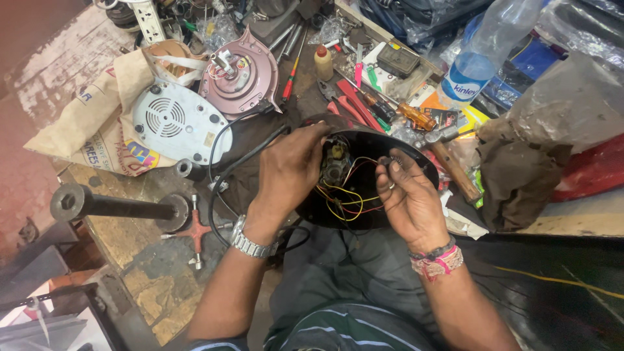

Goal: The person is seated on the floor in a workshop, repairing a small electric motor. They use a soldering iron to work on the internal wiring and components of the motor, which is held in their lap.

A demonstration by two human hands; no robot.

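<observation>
Black shell: a black oval appliance housing (396, 146) lies open side up on the person's lap, at the near edge of the workbench (140, 250). Its insides show.
Inside part: a small grey and brass switch block (336, 161) sits in the middle of the shell, with yellow and red wires (344, 203) looping loose under it.
Left hand: the left hand (290, 168) rests on the left rim of the shell. Its fingers curl in and pinch at the top of the switch block.
Right hand: the right hand (408, 198) is on the right side. Its thumb and first finger press together on a tiny dark bit (385, 160), maybe a wire end or a screw; it is too small to tell.
Cord: a black power cord (224, 170) runs from the shell out to the left.
What looks done: the shell is open, and the white vented base cover (175, 121) and the pink motor housing (237, 73) lie apart on the bench.
What looks left: the wires hang loose and the covers are off, so I think the work is about midway.
Nearby: red-handled pliers (351, 104), an orange screwdriver (416, 117), a hammer (448, 166) and a plastic water bottle (484, 49) lie behind the shell.
</observation>
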